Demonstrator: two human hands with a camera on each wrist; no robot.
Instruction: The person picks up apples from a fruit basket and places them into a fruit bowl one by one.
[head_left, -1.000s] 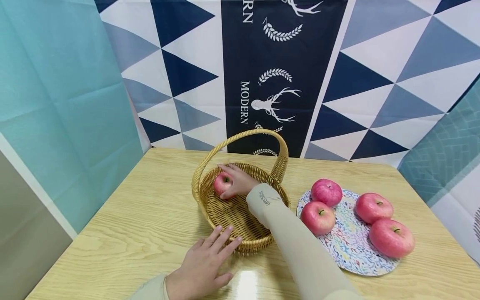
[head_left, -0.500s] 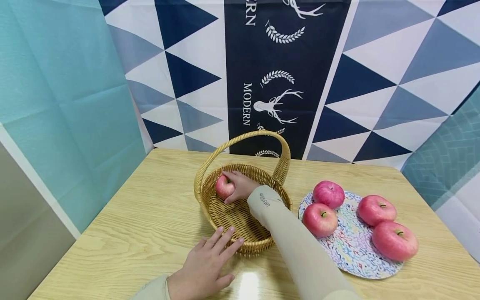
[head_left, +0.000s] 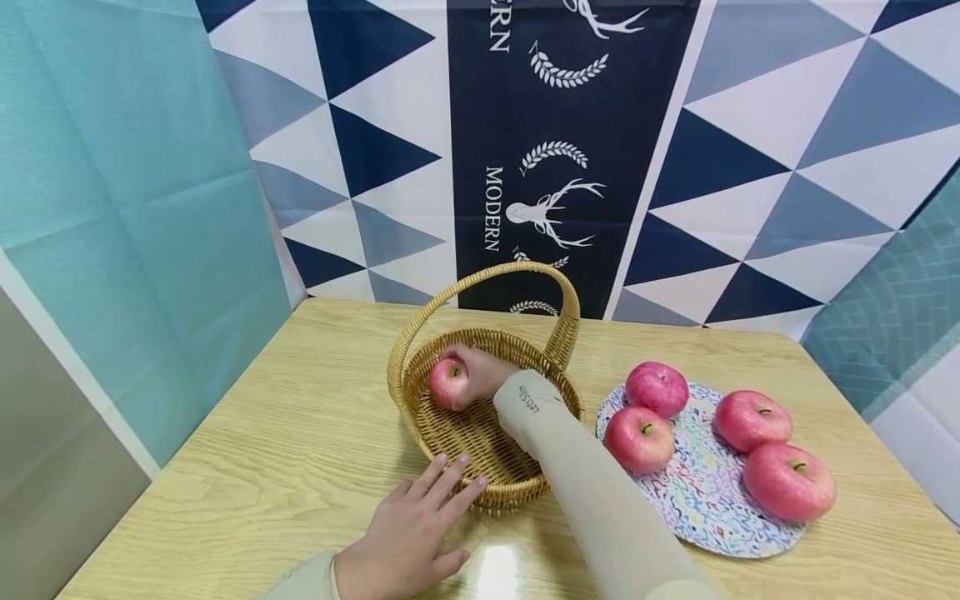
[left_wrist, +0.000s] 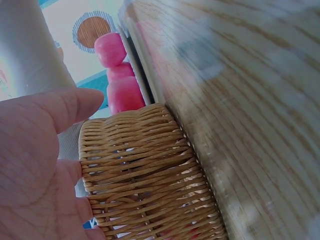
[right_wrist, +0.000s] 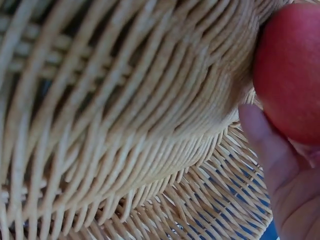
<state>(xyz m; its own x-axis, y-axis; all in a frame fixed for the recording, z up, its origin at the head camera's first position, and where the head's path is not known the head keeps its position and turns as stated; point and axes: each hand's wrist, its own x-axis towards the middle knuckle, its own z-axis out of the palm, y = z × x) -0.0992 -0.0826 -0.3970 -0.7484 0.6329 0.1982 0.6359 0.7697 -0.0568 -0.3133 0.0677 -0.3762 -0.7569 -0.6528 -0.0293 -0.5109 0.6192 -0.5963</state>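
In the head view my right hand (head_left: 482,377) reaches into a wicker basket (head_left: 487,492) and grips a red apple (head_left: 447,384) by its back and right side. The apple sits at the basket's back left, stem up. Seen from the right wrist, the apple (right_wrist: 292,75) lies against the woven wall, with a fingertip (right_wrist: 252,120) along its lower side. My left hand (head_left: 408,529) lies with straight, spread fingers at the basket's front rim. In the left wrist view its fingertips touch the wicker side (left_wrist: 145,165), the thumb raised above.
To the basket's right lies a patterned round plate (head_left: 705,500) bearing several apples, among them a front-left one (head_left: 640,440) and a front-right one (head_left: 790,481). The basket's tall handle (head_left: 510,268) arches over its back. A patterned cloth (head_left: 390,167) hangs behind the wooden table (head_left: 262,467).
My right hand's fingers, spread over the apple a second ago, have closed round it. The apple has shifted slightly toward the front. The left hand keeps its place at the rim.
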